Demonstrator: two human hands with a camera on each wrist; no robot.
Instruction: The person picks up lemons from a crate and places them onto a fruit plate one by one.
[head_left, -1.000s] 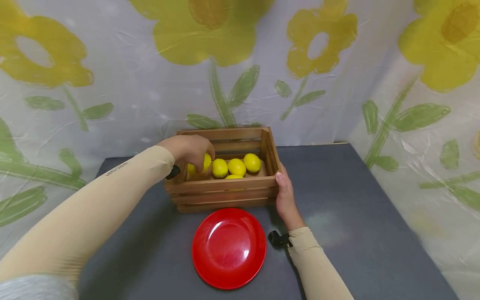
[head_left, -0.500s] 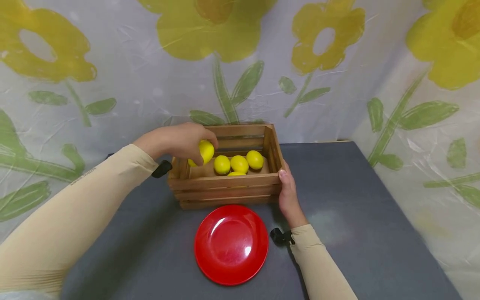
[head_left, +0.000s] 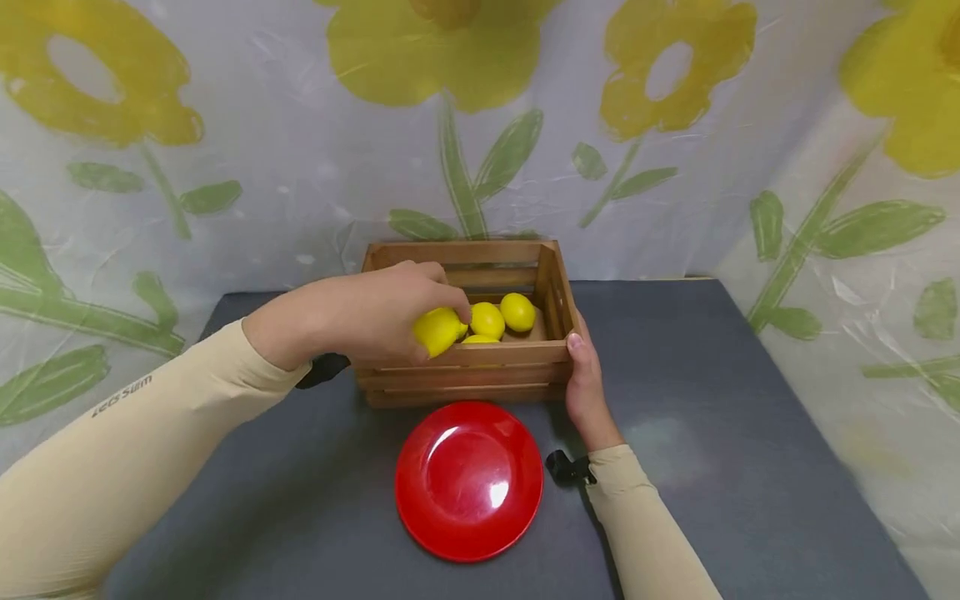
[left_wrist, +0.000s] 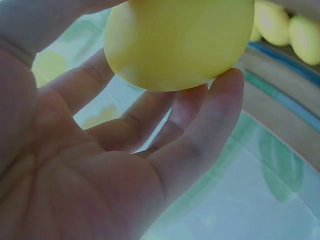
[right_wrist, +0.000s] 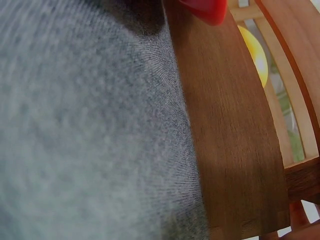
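The wooden crate (head_left: 517, 355) stands on the dark grey table (head_left: 720, 433) and is the reference for all positions. To the left of the crate, a beige left sleeve (head_left: 172, 425) extends toward it, with a black wrist device (head_left: 322, 371) located just beside the crate's left end. The left hand (head_left: 367, 308) is positioned over the left part of the crate and grasps one yellow lemon (head_left: 437, 332) between thumb and curled fingers; in the head view this lemon overlaps the crate's front rim. The red plate (head_left: 468, 482) lies flat on the table, in front of the crate. Inside the crate, right of the held item, three more lemons (head_left: 487, 320) are visible; the nearest of these is partly hidden by the front rim. The right hand (head_left: 587, 379) grips the crate at its front right corner, thumb against the top of the corner; its remaining fingers are mostly hidden in the head view. The right sleeve (head_left: 645, 517) extends from that hand, in front of the crate and to its right. Behind the crate hangs a backdrop (head_left: 300, 125) printed with yellow flowers.
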